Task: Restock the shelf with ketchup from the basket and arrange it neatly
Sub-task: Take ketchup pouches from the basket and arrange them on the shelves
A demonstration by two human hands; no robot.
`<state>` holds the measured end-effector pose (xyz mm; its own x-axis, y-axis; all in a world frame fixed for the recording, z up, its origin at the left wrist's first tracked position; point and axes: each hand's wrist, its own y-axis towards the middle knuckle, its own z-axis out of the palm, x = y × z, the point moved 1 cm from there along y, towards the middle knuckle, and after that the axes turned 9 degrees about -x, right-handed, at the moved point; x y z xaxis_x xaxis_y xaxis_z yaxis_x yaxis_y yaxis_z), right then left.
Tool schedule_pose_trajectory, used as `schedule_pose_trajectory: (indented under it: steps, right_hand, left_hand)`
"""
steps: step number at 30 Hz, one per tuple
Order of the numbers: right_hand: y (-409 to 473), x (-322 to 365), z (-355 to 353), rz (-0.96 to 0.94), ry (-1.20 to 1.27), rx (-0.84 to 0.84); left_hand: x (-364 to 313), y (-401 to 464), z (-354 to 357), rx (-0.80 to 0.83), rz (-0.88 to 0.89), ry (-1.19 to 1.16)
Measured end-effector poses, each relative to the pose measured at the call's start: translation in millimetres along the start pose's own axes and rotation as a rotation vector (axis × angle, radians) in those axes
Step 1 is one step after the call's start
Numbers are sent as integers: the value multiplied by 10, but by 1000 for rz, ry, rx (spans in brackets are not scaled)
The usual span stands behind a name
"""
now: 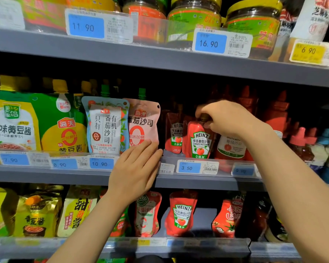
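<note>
A red Heinz ketchup pouch [198, 141] stands upright at the front of the middle shelf [207, 182], above the 3.50 price tag. My right hand [226, 118] pinches its cap from above. A second Heinz pouch [174, 134] stands just behind it to the left. My left hand [136, 170] lies with straight fingers against the bottom corner of a pink tomato sauce pouch [143, 123] at the shelf's front rail. The basket is out of view.
Yellow and green soybean paste pouches [36, 124] fill the left of the middle shelf, red squeeze bottles [273, 114] the right. Jars [194, 18] stand on the shelf above. The shelf below holds more ketchup pouches [181, 215] and yellow sauce bags.
</note>
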<state>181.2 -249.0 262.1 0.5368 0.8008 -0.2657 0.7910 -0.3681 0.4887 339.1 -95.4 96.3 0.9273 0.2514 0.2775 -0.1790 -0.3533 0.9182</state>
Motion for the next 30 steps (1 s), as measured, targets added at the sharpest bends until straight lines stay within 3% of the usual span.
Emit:
schedule_pose_trajectory:
  steps: [3,6,10,14,18,30]
  right_hand:
    - [-17,149,-47,-20,-1,-104]
    - [-11,477,-43,-34,283,-330]
    - [204,915,2,119,758,-214]
    - [491,969,89,206,689,-149]
    - [649,892,148,290,472,-122]
    - [750,729,314,301,521,-195]
  left_hand:
    - [0,8,-9,-18,-7,-9]
    - [11,37,-90,-101,-96,-69]
    - [233,49,-265,-177,-261,-52]
    - [582,-6,-339,-113,-345,21]
    - [661,-85,-280,-68,-363,40]
    - [677,-111,-228,-105,-307,48]
